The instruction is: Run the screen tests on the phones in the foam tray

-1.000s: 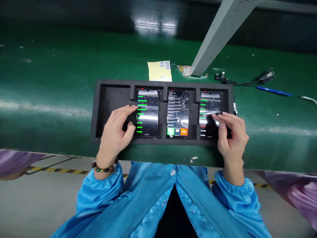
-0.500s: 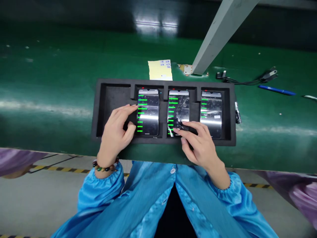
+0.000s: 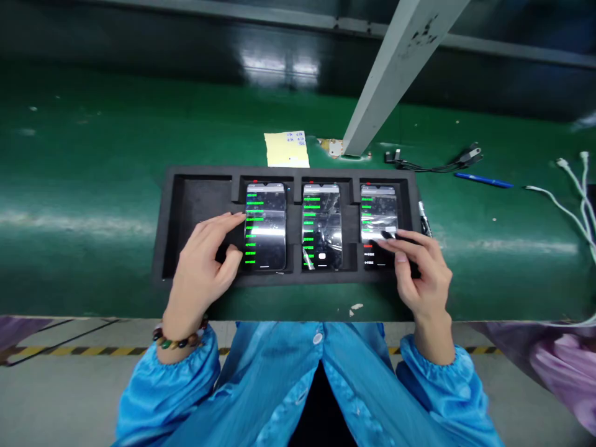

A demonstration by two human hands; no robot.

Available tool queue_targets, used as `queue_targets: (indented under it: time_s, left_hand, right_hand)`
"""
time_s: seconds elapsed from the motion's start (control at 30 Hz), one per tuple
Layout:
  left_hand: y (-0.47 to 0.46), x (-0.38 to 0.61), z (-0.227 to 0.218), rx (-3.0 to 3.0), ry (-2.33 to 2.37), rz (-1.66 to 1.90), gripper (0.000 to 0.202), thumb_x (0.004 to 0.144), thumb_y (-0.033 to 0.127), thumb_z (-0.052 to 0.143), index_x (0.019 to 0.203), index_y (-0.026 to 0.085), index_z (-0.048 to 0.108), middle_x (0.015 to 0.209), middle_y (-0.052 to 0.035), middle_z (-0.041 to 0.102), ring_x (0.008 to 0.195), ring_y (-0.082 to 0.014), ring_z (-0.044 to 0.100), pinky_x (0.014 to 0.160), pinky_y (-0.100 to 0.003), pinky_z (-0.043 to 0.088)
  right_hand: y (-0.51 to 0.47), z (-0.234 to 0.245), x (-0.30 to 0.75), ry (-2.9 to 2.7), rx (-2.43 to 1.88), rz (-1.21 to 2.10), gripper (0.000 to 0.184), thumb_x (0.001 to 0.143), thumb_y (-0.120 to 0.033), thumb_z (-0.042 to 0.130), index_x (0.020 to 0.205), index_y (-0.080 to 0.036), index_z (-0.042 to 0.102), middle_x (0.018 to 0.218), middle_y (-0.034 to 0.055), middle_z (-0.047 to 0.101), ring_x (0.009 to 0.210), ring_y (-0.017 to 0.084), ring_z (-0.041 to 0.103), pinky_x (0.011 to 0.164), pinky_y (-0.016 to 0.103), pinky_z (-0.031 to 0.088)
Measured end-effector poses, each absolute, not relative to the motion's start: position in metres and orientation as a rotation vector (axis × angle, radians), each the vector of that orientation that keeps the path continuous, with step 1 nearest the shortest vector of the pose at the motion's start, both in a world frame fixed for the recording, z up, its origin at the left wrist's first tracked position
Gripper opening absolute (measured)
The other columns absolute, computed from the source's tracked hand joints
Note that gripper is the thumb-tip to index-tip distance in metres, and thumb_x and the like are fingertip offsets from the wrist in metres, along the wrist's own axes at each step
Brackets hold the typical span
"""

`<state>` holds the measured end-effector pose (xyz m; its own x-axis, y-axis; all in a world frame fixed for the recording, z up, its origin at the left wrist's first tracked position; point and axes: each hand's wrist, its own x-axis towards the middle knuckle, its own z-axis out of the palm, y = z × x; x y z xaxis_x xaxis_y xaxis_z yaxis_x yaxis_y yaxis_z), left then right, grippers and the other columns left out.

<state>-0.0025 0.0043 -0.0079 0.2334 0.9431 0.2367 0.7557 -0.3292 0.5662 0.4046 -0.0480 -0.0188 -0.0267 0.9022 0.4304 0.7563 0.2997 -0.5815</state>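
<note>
Three smartphones lie face up in a black foam tray (image 3: 223, 280), their lit screens listing lines of mostly green text. My left hand (image 3: 200, 251) rests over the tray's left compartment, fingers stretched out and fingertips at the left edge of the left phone (image 3: 267, 239). In the middle compartment, the middle phone (image 3: 328, 230) has a small white box low on its screen. Over the right phone (image 3: 379, 214) is my right hand (image 3: 426, 267), index finger extended to the screen, the other fingers apart, nothing held. That screen also shows one red line and white lines.
Behind the tray a yellow note (image 3: 287, 150) with handwriting lies near a grey metal post (image 3: 386, 74). To the right are black cables (image 3: 433, 166), a blue pen (image 3: 484, 180), a marker (image 3: 424, 218) and white cables (image 3: 577, 192). A person's purple sleeve (image 3: 565, 379) shows at right.
My right hand has moved from the middle phone to the right phone. A white box now shows on the middle screen, and red and white lines on the right one. My left hand stays at the left phone.
</note>
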Motion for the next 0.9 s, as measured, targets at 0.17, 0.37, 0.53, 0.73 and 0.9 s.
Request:
queue_targets:
  time_s: [0.17, 0.37, 0.53, 0.73, 0.9]
  left_hand:
    - [0.0031, -0.0011, -0.0063, 2.148, 1.588, 0.794, 0.052, 0.101, 0.015, 0.059, 0.15, 0.029, 0.07, 0.146, -0.0067, 0.075, 0.14, -0.0307, 0.07, 0.125, -0.054, 0.056]
    - [0.0004, 0.0009, -0.0041, 2.129, 1.596, 0.81, 0.048, 0.102, 0.016, 0.06, 0.147, 0.028, 0.071, 0.143, -0.0071, 0.076, 0.136, -0.0306, 0.072, 0.12, -0.058, 0.06]
    - [0.0003, 0.0012, -0.001, 2.181, 1.533, 0.795, 0.044, 0.102, 0.016, 0.061, 0.143, 0.026, 0.072, 0.145, -0.0065, 0.075, 0.135, -0.0297, 0.071, 0.119, -0.057, 0.06]
    - [0.0, 0.0007, -0.0006, 2.244, 1.499, 0.814, 0.038, 0.1, 0.017, 0.065, 0.134, 0.03, 0.077, 0.151, -0.0055, 0.072, 0.137, -0.0316, 0.069, 0.12, -0.057, 0.056]
    - [-0.0007, 0.0005, -0.0006, 2.23, 1.526, 0.778, 0.034, 0.103, 0.02, 0.063, 0.132, 0.029, 0.078, 0.153, -0.0052, 0.071, 0.138, -0.0318, 0.068, 0.12, -0.058, 0.056]
  right_hand:
    - [-0.0493, -0.0231, 0.4029, -1.82, -1.515, 0.234, 0.032, 0.103, -0.014, 0.065, 0.126, -0.029, 0.082, 0.119, 0.0052, 0.084, 0.128, 0.029, 0.075, 0.11, 0.054, 0.06]
    - [-0.048, -0.0238, 0.4014, -1.793, -1.554, 0.217, 0.03, 0.105, -0.017, 0.064, 0.125, -0.028, 0.083, 0.119, 0.0061, 0.084, 0.128, 0.031, 0.075, 0.11, 0.057, 0.059]
    - [-0.0479, -0.0224, 0.3985, -1.803, -1.561, 0.209, 0.031, 0.105, -0.016, 0.064, 0.127, -0.028, 0.083, 0.116, 0.0051, 0.086, 0.128, 0.031, 0.075, 0.11, 0.057, 0.059]
    - [-0.0467, -0.0226, 0.3976, -1.802, -1.558, 0.2, 0.03, 0.106, -0.018, 0.063, 0.127, -0.028, 0.083, 0.116, 0.0043, 0.086, 0.129, 0.031, 0.075, 0.11, 0.055, 0.059]
    - [-0.0486, -0.0199, 0.3976, -1.809, -1.609, 0.206, 0.028, 0.107, -0.021, 0.062, 0.124, -0.029, 0.083, 0.115, 0.0052, 0.085, 0.128, 0.032, 0.075, 0.112, 0.06, 0.057]
